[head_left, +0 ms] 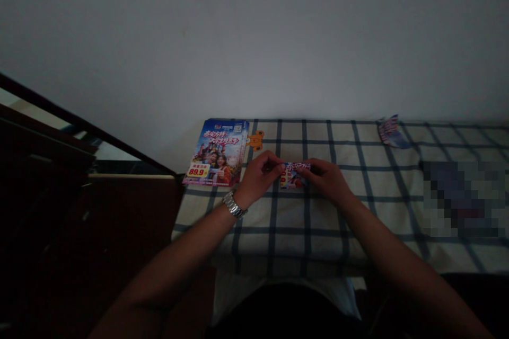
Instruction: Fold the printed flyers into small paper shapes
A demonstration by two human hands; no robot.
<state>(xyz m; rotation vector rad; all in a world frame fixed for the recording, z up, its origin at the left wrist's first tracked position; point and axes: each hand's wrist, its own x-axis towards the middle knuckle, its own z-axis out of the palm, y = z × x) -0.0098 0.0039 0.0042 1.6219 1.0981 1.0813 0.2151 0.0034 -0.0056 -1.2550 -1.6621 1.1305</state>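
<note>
Between my two hands is a small folded leaflet point(294, 176), printed in pink, blue and yellow with large characters. My left hand point(263, 174), a metal-banded watch point(234, 205) at its wrist, pinches the leaflet's left edge between thumb and finger. From the other side my right hand point(325, 176) grips the upper right part with its fingertips. To the left of my hands lies a stack of leaflets point(217, 153) with a blue top and a "89.9" price mark. A brown bear-shaped figure point(255, 141) rests just right of the stack.
A checked cloth point(254, 217) covers the surface under my hands. A crumpled or folded leaflet point(393, 132) stands near the wall point(254, 37) at right, with a blurred-out patch point(463, 198) nearer me. A dark rail point(87, 127) slopes along the left.
</note>
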